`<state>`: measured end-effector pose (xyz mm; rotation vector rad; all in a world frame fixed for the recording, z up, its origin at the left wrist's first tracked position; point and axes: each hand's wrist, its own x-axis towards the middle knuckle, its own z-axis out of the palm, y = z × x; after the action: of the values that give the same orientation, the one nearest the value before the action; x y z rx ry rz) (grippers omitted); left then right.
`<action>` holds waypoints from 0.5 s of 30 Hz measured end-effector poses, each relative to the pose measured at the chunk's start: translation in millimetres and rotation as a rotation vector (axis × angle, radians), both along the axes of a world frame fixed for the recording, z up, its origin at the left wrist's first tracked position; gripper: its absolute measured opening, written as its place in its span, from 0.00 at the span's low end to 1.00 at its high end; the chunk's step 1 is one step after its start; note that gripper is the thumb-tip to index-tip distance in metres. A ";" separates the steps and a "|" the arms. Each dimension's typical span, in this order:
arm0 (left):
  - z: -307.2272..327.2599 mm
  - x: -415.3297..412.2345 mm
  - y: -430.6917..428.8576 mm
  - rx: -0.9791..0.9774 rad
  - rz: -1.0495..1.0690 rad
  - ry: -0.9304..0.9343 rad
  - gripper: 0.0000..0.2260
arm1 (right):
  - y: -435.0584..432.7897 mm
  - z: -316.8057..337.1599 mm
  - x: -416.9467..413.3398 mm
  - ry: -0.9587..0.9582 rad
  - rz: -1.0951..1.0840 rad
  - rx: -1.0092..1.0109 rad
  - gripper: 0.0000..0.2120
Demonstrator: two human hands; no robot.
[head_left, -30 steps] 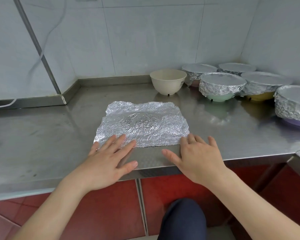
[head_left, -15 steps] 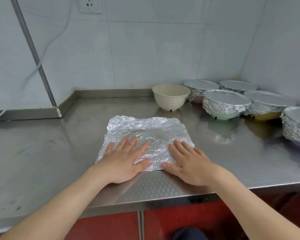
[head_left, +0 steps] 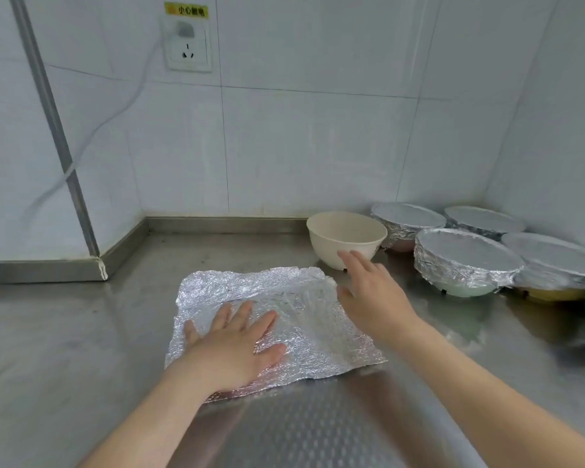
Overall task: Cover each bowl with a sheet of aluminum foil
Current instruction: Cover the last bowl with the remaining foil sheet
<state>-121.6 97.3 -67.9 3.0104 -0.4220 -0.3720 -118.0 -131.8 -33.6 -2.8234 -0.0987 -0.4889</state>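
Left hand (head_left: pixel 233 346): it lies palm down on the near left part of the foil sheet (head_left: pixel 304 298). The fingers are straight and spread, they press the sheet and grip nothing.
Right hand (head_left: pixel 372 292): it holds nothing, and the fingers are straight and a little apart. It is over the far right corner of the sheet, and the fingertips point to the uncovered bowl (head_left: pixel 347 236). I cannot tell if they touch the bowl.
Foil sheet: it is crinkled and spread flat on the steel counter (head_left: pixel 81 332), under the left hand and below the right wrist.
Uncovered bowl: it is cream and upright, just beyond the right fingertips and apart from the sheet.
Covered bowls (head_left: pixel 463 261): at least four already wear foil. They stand close together to the right of the right hand and beyond it.
Wall socket (head_left: pixel 188 49): it is high above the left hand.
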 end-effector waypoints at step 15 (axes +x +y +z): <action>13.2 -7.3 -5.0 -0.029 -0.148 -0.460 0.11 | -23.5 0.4 60.4 -0.182 -0.153 -0.010 0.11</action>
<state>-128.9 92.3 -54.7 3.0255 -0.6747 0.3276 -57.6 -155.3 -33.2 -2.8035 0.0806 -0.7806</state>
